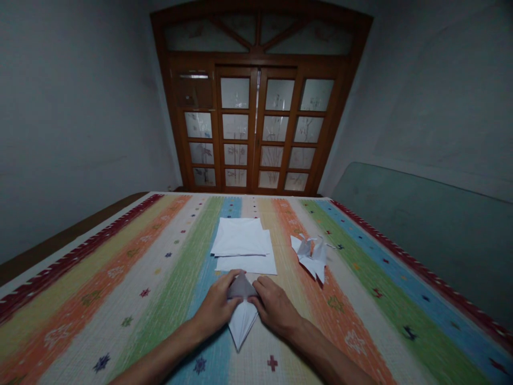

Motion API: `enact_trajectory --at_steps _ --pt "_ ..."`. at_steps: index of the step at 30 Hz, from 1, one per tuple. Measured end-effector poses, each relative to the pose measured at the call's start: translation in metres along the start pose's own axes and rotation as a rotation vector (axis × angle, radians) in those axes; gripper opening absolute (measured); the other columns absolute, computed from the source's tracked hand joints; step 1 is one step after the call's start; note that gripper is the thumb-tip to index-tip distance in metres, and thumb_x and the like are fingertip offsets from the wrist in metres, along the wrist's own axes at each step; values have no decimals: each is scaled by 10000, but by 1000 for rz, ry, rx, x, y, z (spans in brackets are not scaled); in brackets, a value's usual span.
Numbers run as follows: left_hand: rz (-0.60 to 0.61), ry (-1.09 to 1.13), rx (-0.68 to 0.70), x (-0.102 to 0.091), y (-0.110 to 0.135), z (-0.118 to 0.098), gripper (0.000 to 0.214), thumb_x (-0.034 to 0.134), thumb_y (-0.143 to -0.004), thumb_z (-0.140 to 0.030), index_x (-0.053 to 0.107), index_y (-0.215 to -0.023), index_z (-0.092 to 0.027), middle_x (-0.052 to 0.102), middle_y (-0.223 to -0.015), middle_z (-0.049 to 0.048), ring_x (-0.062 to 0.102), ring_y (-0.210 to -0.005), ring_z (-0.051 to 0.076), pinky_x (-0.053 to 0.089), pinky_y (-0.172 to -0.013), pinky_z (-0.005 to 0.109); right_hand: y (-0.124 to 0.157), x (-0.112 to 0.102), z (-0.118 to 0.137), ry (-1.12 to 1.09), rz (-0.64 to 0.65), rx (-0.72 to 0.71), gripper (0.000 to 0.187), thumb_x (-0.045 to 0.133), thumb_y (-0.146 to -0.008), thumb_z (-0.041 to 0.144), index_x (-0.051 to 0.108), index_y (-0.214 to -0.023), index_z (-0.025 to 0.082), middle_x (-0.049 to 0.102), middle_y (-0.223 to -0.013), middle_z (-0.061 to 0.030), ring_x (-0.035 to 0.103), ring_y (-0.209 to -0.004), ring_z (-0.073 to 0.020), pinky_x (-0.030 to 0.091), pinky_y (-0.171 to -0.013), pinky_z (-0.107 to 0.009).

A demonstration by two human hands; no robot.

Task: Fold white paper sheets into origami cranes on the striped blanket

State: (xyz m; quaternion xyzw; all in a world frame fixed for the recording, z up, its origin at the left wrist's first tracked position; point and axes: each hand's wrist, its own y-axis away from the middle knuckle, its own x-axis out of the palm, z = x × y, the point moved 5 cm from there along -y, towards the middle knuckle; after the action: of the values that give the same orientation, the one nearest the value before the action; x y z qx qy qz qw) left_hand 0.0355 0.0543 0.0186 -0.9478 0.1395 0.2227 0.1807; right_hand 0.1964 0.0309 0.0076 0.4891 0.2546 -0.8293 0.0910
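Observation:
A folded sheet of white paper point(241, 320), shaped like a kite with its long point toward me, lies low over the striped cloth. My left hand point(218, 300) grips its left side, thumb on top near the middle and fingers along the upper edge. On the right side, my right hand point(274, 305) pinches the paper between thumb and curled fingers. The top of the paper forms a shaded triangular flap between both hands. Just beyond my fingers is a stack of white paper sheets point(242, 236). Folded paper cranes point(315, 259) sit to the right of that stack.
A colourful striped tablecloth point(160, 299) covers the table. Behind its far edge stands a wooden door point(256, 128) with glass panes. Walls flank both sides, and a pale green rounded panel point(401, 208) leans along the right.

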Motion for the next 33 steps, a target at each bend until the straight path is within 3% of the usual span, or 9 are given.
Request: enact_trajectory --at_steps 7,18,25,33 --pt "-41 -79 3 -9 -2 -4 298 640 -731 -155 705 -1018 -207 750 -958 73 673 -904 276 488 -841 361 1 -4 -4 -54 27 -8 93 609 -873 112 563 -864 192 628 -917 -58 578 -863 -213 435 -752 -298" --pt "-62 -159 36 -9 -1 -3 423 523 -683 -63 706 -1034 -213 674 -834 43 613 -768 222 473 -737 327 1 2 -9 -112 -54 -10 87 564 -859 113 571 -886 195 640 -898 -54 574 -831 -203 423 -752 -296" --pt "-116 58 -72 -5 -4 3 417 531 -693 -109 682 -1073 -192 620 -786 0 537 -622 151 418 -600 245 -1 -3 -7 -149 -55 25 61 558 -877 142 585 -850 190 637 -837 -38 564 -772 -189 404 -712 -282" --pt "-69 -108 3 -5 -3 -1 278 543 -767 -143 693 -995 -195 703 -950 74 637 -921 262 476 -843 374 -2 -3 -6 -142 -37 21 57 547 -876 155 590 -852 182 649 -853 -52 565 -785 -197 402 -723 -289"
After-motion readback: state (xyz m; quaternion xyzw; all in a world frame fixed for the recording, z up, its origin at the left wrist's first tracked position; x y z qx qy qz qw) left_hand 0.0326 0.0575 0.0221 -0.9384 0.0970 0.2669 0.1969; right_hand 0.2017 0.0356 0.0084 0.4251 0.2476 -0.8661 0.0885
